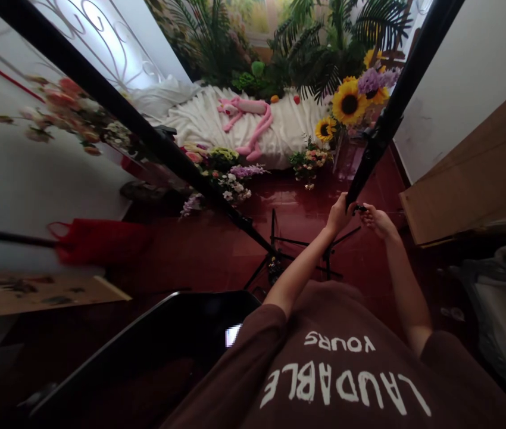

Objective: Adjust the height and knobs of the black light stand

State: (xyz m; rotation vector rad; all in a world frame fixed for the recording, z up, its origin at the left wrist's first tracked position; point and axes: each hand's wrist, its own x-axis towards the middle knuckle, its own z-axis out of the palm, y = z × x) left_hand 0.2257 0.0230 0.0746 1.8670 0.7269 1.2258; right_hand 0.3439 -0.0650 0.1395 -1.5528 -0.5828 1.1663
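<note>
Two black poles rise toward the camera, one on each side. My left hand (339, 214) is wrapped round the lower part of the right black pole (380, 140). Just to its right, my right hand (377, 220) has its fingers closed on a small black knob (360, 208) at the side of that pole. Thin black tripod legs (328, 262) spread on the floor below my hands. The left black pole (146, 128) slants down to another stand on the floor, away from both hands.
A white draped cloth (286, 134) bears a pink plush toy (253, 107). Sunflowers (349, 103) stand behind the right pole. A red bag (96, 240) is at the left, a large black panel (146, 351) near my body, and a brown board (471, 173) at the right.
</note>
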